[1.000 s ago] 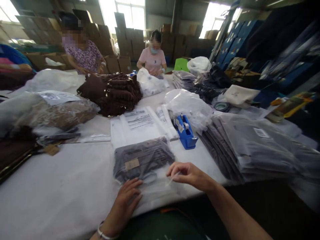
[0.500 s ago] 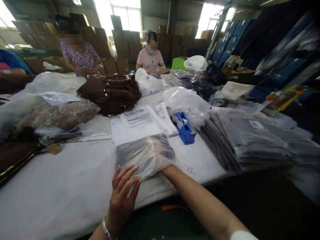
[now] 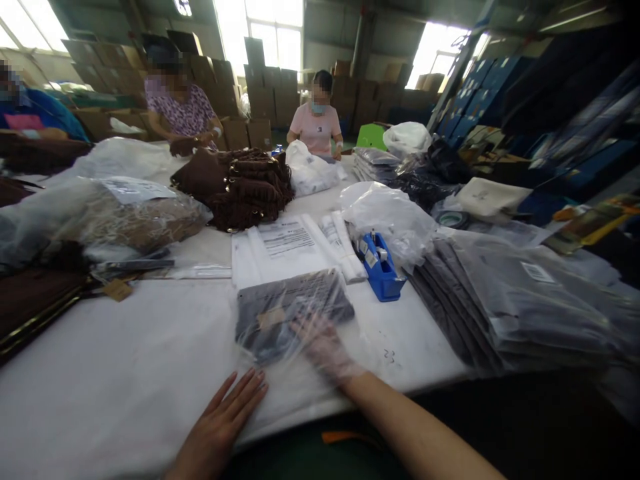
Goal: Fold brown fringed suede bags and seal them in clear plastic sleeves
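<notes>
A dark grey folded fabric item (image 3: 256,299) with a small tan tag (image 3: 271,318) lies inside a clear plastic bag (image 3: 295,381) on the table in front of me. My right hand (image 3: 323,341) reaches into the bag through its near side, fingers spread over the grey item, seen through the film. Flat beside the bag's near left corner rests my left hand (image 3: 223,410), fingers stretched out and holding nothing. Just beyond the bag are printed white plastic bags (image 3: 287,241) and a blue tape dispenser (image 3: 383,270).
Bagged grey items (image 3: 525,300) are stacked at right. Brown fringed goods (image 3: 245,190) and a bag of tan stuffing (image 3: 150,220) lie at left. A white bag (image 3: 387,217) sits behind the dispenser. Across the white table (image 3: 150,360), a person in pink (image 3: 316,127) and others work.
My left hand has moved off the bag down onto the table. My right hand has drawn back toward me inside the bag, uncovering the tan tag. The view has shifted slightly left.
</notes>
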Available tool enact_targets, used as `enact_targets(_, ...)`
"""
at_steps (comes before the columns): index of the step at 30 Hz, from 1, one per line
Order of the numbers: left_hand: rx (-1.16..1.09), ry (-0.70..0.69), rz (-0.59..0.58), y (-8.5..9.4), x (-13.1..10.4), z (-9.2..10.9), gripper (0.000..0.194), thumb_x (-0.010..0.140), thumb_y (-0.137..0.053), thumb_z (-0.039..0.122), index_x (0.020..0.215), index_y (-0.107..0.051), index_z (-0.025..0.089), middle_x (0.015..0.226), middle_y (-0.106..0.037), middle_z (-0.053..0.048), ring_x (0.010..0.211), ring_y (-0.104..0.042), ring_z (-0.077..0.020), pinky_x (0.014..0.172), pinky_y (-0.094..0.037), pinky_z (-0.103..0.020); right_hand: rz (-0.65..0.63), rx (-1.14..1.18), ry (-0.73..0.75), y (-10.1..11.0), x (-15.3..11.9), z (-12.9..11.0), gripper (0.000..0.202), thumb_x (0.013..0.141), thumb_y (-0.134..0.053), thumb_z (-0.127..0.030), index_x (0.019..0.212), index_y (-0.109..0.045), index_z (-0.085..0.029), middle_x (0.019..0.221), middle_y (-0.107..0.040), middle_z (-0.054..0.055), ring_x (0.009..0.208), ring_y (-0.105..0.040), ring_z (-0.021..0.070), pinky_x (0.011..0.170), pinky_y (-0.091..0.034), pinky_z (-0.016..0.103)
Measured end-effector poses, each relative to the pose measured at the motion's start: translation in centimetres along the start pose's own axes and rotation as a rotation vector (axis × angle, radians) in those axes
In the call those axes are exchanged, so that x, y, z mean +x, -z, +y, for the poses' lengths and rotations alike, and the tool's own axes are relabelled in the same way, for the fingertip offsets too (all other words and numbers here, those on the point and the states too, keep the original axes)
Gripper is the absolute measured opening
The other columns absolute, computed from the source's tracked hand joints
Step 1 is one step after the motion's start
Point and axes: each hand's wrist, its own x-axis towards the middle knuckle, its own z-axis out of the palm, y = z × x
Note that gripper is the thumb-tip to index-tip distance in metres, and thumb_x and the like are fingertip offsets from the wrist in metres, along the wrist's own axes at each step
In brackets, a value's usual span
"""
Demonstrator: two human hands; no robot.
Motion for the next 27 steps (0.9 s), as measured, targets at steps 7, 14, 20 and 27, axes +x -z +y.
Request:
enact_targets(7,-0.071,-0.002,-0.072,1.0,0.2,-1.4,0.068,0.080,-0.036,0.004,0.143,-0.026,0.026,0.142,-0.038,0.002,0.125,-0.044,-0.0148,0.102,-0.039,-0.024,-0.271,-0.419,0.024,6.7,-12.3,1.0,0.062,0.085,-0.057,-0.024,0.141,-0.033,-0.033,0.147,-0.030,0.002,0.135,-0.028,0.0282,0.112,-0.024,0.046)
enact_targets(14,-0.143,-0.021,-0.176,1.3,0.7,-2.7,0.065,0.084,-0.040,0.010,0.142,-0.024,0.033,0.140,-0.041,0.004,0.119,-0.051,-0.0178,0.094,-0.047,-0.027,-0.337,-0.279,0.238,8.7,-7.0,-4.1,0.033,0.091,-0.051,-0.031,0.123,-0.058,-0.027,0.122,-0.061,0.002,0.117,-0.052,0.0190,0.103,-0.037,0.032)
enact_targets(20,-0.227,-0.001,-0.255,2.9,-0.8,-3.7,0.069,0.082,-0.059,0.039,0.142,-0.026,0.033,0.141,-0.041,0.000,0.121,-0.050,-0.0226,0.098,-0.045,-0.031,-0.458,-0.260,0.215,12.5,-3.9,1.5,0.045,0.087,-0.051,-0.023,0.132,-0.048,-0.026,0.134,-0.052,0.004,0.122,-0.047,0.0206,0.107,-0.032,0.037)
enact_targets(27,-0.621,0.401,-0.057,0.0,-1.5,-4.4,0.027,0.090,-0.047,0.036,0.112,-0.062,0.031,0.122,-0.062,0.003,0.112,-0.057,-0.0173,0.099,-0.045,-0.028,-0.534,-0.266,0.161,14.7,-6.3,3.9,0.078,0.063,-0.047,-0.001,0.137,-0.040,-0.023,0.140,-0.043,0.006,0.130,-0.036,0.0228,0.109,-0.027,0.042)
